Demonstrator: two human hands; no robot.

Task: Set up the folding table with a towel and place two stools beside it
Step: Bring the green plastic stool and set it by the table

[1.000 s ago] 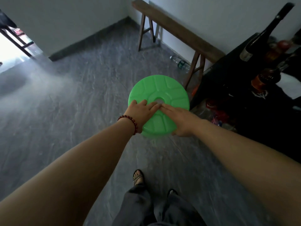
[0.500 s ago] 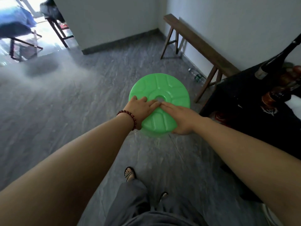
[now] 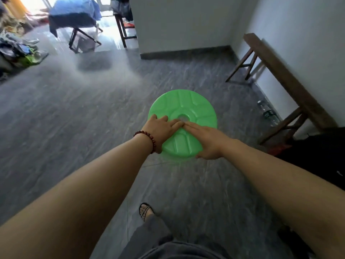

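Head view shows your fingers stretched out flat on the green stool, the tips of both hands meeting just beside the hole in the middle of its round seat. Your left hand lies spread over the near left part of the seat, a dark red bead bracelet around its wrist. Your right hand lies over the near right part, its thumb at the seat's rim; you cannot tell whether either hand curls under the edge. The stool sits straight ahead of you over the grey floor, its legs hidden beneath the seat, your sandalled foot behind it. To your right, a long wooden bench runs along the white wall, with a plastic bottle lying on the floor beneath it. Far off at the upper left stands the folding table, a blue towel draped over its top, well apart from the stool.
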